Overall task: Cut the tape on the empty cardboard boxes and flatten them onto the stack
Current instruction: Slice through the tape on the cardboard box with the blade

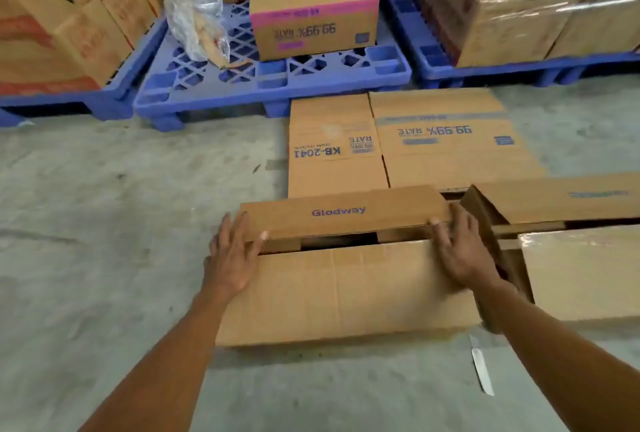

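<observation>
Cardboard box on grey concrete floor

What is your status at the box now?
Left hand and right hand open, pressing the flap. Box not yet flat. Knife lies on floor. Second box close on right.

Box sits front and centre on the floor, flattened box just behind it, pallet beyond, cutter off the box's near-right corner.

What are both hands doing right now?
Left hand: open, flat against the Gladway box at its left end.
Right hand: open, flat on its right end.
</observation>
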Demonstrator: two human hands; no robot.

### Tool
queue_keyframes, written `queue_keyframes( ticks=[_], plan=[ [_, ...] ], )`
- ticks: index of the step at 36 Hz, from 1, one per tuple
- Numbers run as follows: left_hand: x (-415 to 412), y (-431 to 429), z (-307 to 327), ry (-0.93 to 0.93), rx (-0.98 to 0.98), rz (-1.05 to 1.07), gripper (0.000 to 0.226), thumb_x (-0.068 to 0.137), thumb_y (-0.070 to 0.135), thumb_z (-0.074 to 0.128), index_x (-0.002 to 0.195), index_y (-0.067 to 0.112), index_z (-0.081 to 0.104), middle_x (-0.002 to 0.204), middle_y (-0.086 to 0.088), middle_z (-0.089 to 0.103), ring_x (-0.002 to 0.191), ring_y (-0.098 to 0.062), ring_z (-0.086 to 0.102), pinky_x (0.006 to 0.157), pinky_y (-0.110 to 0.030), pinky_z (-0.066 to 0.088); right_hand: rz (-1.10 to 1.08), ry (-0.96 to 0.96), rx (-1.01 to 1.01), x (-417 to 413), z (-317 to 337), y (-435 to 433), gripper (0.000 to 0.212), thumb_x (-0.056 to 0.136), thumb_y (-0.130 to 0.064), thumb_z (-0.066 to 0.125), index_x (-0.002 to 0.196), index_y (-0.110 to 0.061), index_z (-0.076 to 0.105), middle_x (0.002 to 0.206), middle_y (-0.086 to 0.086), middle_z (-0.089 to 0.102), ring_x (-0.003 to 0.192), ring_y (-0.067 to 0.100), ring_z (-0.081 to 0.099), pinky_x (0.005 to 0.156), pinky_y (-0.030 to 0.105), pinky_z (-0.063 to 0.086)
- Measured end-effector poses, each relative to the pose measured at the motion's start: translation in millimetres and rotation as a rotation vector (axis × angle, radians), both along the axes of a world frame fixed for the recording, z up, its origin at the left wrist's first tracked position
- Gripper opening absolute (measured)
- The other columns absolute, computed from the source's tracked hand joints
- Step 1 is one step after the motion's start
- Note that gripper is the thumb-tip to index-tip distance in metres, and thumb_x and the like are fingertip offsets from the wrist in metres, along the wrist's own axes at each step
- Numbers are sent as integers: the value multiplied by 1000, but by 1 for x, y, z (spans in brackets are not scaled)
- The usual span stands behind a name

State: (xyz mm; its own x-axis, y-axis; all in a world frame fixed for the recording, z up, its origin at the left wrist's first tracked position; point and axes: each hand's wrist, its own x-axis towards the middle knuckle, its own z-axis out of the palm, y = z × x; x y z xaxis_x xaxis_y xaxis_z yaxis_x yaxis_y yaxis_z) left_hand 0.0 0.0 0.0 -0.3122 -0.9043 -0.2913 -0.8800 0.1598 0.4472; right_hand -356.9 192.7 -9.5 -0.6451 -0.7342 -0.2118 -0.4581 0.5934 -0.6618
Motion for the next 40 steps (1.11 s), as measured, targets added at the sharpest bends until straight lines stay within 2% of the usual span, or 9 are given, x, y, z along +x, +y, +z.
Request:
queue_keyframes(
  ticks=[2,6,11,13,17,22,29,35,40],
  plan=[
    [3,-11,-19,89,-45,2,88,81,89,23,156,48,6,168,11,6,147,-27,36,116,-55,32,14,-54,-57,-6,-17,-2,68,97,-68,34,154,-36,15,154,13,41,135,33,47,107,44,36],
    [12,-27,-50,185,16,-18,90,80,87,46,153,55,4,165,14,20,149,-17,31,115,-40,32,-10,-77,-20,-19,-45,2,60,92,-78,27,145,-51,18,141,11,56,126,36,55,99,43,37],
    [18,-28,-72,514,194,259,102,79,62,73,151,59,1,153,-3,43,114,-24,62,91,-39,49,-105,-214,71,-36,-66,-11,89,87,-84,26,153,-25,36,151,10,47,134,33,47,111,49,32],
    [24,-25,-70,521,365,288,113,64,71,80,155,44,18,144,-8,55,109,-29,67,96,-47,53,-133,-286,97,-39,-63,-8,96,83,-85,36,150,-16,43,137,11,56,119,32,55,104,44,37],
    [24,-17,-59,369,769,355,103,51,83,77,128,17,61,113,-19,74,107,-38,70,105,-58,47,-133,-395,192,-36,-59,-7,103,76,-90,42,142,-12,52,111,7,61,90,24,59,98,41,39],
    [38,-1,-48,266,792,379,111,42,86,76,125,13,61,106,-20,76,104,-37,71,100,-59,50,-128,-337,203,-21,-49,5,108,76,-93,31,142,-10,53,135,15,59,119,35,57,113,49,36],
    [60,10,-26,117,762,283,116,44,84,72,133,12,54,117,-18,72,106,-36,69,81,-52,60,-16,-192,232,-11,-35,23,106,80,-90,24,144,-10,51,142,17,55,123,35,56,110,48,39],
    [73,25,13,63,534,121,95,61,90,56,116,13,66,95,-13,79,86,-29,78,68,-39,62,-22,-25,118,-6,-14,36,97,90,-80,19,131,-1,60,136,22,58,119,37,57,94,41,40],
    [87,27,42,168,405,87,86,60,82,69,109,12,65,68,1,73,58,-15,71,55,-30,57,-9,82,-108,4,6,45,86,93,-74,26,116,-3,68,126,24,65,115,42,58,96,43,41]
  ],
)
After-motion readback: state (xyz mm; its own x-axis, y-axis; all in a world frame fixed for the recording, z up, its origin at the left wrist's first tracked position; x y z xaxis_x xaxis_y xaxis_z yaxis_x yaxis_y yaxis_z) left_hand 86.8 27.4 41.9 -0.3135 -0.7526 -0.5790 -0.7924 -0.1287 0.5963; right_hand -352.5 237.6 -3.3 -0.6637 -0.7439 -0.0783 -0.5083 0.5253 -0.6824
